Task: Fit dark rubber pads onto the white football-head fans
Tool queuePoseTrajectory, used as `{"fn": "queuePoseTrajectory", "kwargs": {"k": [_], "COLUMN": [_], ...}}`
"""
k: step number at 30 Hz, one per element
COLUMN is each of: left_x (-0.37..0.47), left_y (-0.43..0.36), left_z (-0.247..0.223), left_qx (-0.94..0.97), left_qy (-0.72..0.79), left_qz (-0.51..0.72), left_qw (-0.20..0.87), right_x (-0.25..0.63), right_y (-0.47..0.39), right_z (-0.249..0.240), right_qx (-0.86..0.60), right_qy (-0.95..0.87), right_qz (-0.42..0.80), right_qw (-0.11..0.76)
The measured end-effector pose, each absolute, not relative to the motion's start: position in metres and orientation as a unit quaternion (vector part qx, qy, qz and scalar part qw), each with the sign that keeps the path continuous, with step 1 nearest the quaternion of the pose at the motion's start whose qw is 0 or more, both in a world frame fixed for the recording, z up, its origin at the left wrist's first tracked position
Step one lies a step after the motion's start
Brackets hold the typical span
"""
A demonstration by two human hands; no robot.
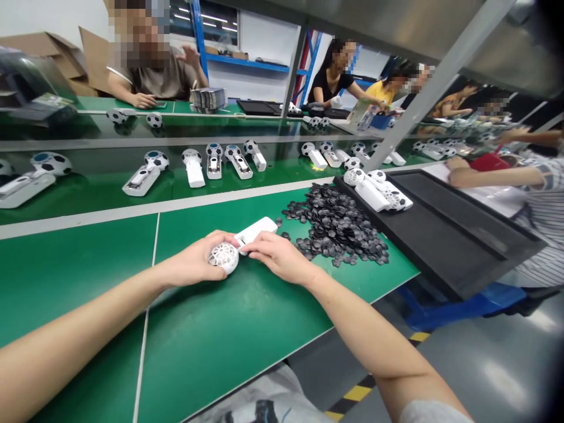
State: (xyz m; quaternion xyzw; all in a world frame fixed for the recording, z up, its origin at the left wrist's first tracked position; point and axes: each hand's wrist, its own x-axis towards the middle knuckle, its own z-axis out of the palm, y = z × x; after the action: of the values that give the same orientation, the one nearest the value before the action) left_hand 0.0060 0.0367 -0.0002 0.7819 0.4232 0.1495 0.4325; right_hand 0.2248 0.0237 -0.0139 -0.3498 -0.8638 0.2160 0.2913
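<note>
A white handheld fan (pixel 257 230) with a round, football-patterned grille head lies at a slant just above the green bench top, its handle pointing away to the right. My left hand (pixel 194 258) is closed around the grille head. At the fan's neck, the fingers of my right hand (pixel 279 257) are pinched together, touching or very near it. Whatever is between those fingertips is too small and covered to make out. Right beyond my right hand spreads a heap of small black flat pieces (pixel 339 226), a few lying loose close to the handle.
Football-headed fans (pixel 214 161) line the green conveyor (pixel 171 187) ahead. To the right, a black tray (pixel 445 217) carries several white fans (pixel 379 191). A slanted metal post (pixel 434 82) rises behind it. Co-workers sit across the line, and another person's arm (pixel 497 176) reaches in at right.
</note>
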Motion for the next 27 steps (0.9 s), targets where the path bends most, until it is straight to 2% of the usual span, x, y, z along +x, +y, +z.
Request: {"fn": "queuePoseTrajectory", "kwargs": {"k": [5,11,15,19,27], "left_x": [0.008,0.012,0.016,0.019,0.018], "left_y": [0.034,0.034,0.033,0.032,0.030], "left_z": [-0.001,-0.004,-0.004,-0.005,-0.008], "left_qx": [0.794,0.785,0.791,0.796,0.804], "left_qy": [0.424,0.462,0.475,0.485,0.482], "left_qz": [0.155,0.150,0.154,0.161,0.163], "left_qw": [0.407,0.384,0.353,0.325,0.306], "right_x": [0.226,0.224,0.223,0.222,0.215], "right_y": [0.023,0.021,0.021,0.020,0.018], "right_z": [-0.014,-0.015,-0.015,-0.014,-0.020], "right_qx": [-0.359,-0.321,-0.347,-0.344,-0.366], "right_qy": [-0.852,-0.885,-0.861,-0.862,-0.785], "right_qz": [0.249,0.236,0.251,0.214,0.384], "right_qw": [0.287,0.240,0.274,0.303,0.321]}}
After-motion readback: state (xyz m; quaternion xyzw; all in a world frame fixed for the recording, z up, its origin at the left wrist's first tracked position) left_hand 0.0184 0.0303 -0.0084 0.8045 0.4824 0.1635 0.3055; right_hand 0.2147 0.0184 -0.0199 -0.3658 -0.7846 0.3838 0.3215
